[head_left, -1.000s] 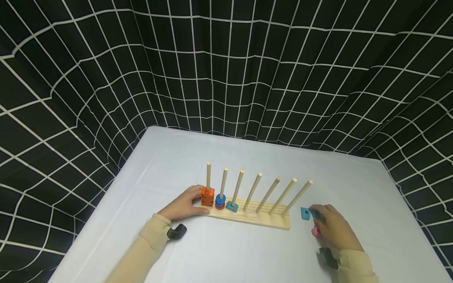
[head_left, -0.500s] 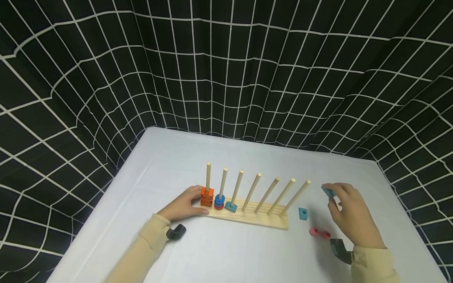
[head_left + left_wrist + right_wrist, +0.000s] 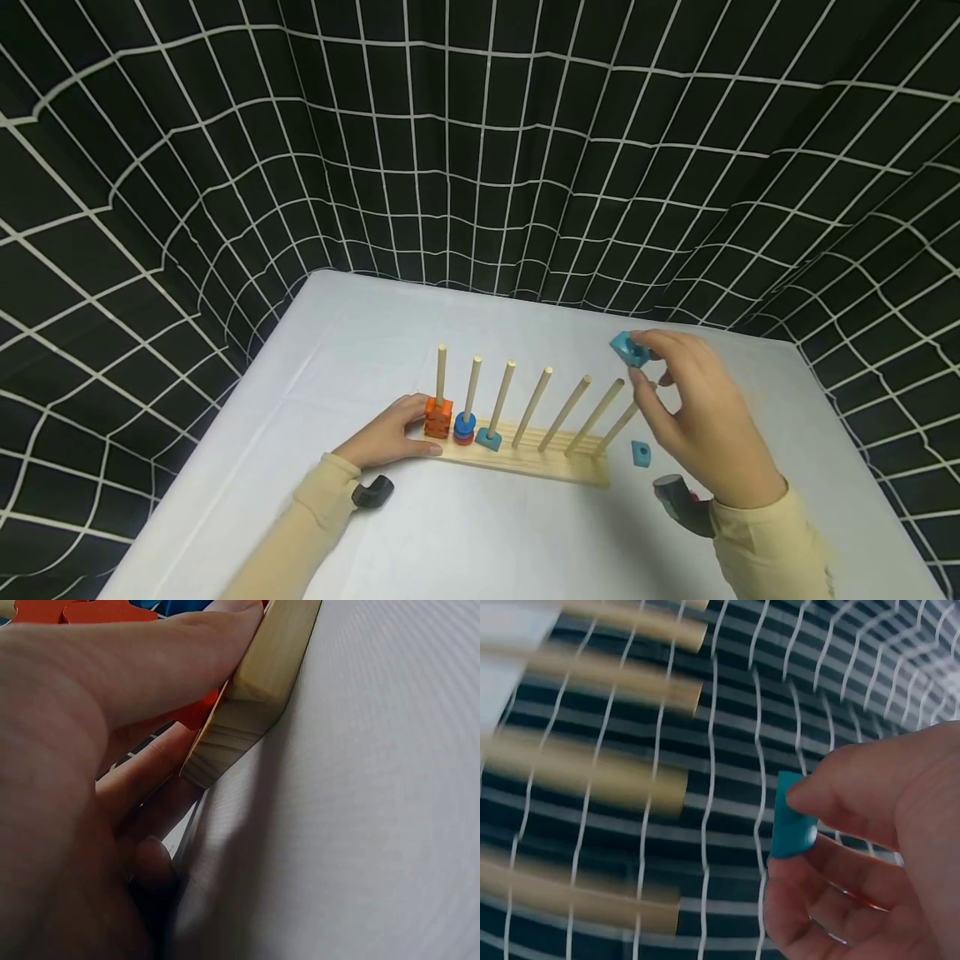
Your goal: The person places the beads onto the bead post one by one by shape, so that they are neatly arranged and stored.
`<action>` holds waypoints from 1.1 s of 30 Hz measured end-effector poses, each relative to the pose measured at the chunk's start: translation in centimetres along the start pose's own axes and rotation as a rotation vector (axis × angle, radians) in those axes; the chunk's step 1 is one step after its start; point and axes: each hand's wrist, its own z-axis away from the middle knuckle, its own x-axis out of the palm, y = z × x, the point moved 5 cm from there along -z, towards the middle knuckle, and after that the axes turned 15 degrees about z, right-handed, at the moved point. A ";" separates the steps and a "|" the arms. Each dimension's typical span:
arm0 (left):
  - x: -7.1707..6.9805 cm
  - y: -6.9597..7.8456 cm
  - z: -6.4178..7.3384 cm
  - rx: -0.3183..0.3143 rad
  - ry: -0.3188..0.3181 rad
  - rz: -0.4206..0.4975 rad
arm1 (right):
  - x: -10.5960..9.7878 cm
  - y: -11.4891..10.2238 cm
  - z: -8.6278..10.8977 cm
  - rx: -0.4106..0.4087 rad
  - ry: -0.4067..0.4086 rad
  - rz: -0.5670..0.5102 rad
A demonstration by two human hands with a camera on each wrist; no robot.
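Observation:
A wooden peg board (image 3: 525, 462) with several upright pegs lies on the white table. My left hand (image 3: 386, 437) grips its left end, thumb along the near edge and fingers round behind; the left wrist view shows the wooden end (image 3: 240, 724) between them. My right hand (image 3: 705, 408) pinches a teal block (image 3: 626, 348) with a hole, raised above the board's right end near the peg tops. Notched orange pieces (image 3: 438, 419) stack on the first peg. A blue ring (image 3: 465, 423) sits over a red one on the second, and a teal block (image 3: 489, 439) on the third.
Another teal block (image 3: 641, 453) lies on the table, right of the board. The pink pieces are mostly hidden behind the right wrist's dark camera mount (image 3: 681, 504). A black cloth with a white grid (image 3: 465, 150) hangs round the table.
My right hand has lifted the teal block off the table, then carried it left and up to the right-hand pegs. The left hand stays on the board's end.

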 end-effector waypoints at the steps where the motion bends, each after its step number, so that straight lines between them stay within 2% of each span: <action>1: 0.0 0.0 0.0 0.002 -0.002 0.004 | 0.3 -0.6 -0.5 -0.027 -0.010 -0.016; 7: 0.1 0.0 -0.2 0.010 -0.009 -0.001 | 2.3 -3.8 -2.4 -0.159 -0.104 -0.145; 11: 0.2 -0.1 -0.3 0.004 -0.006 -0.017 | 3.4 -5.2 -3.1 -0.189 -0.130 -0.199; 21: 0.0 -0.1 -0.3 0.006 0.001 -0.023 | 5.3 -6.7 -3.6 -0.230 -0.211 -0.211; 24: -0.1 -0.1 -0.3 0.005 0.002 -0.033 | 5.6 -7.0 -3.7 -0.238 -0.218 -0.166; 33: -0.1 -0.3 -0.2 0.025 0.000 -0.019 | 7.7 -8.0 -2.3 -0.264 -0.321 0.124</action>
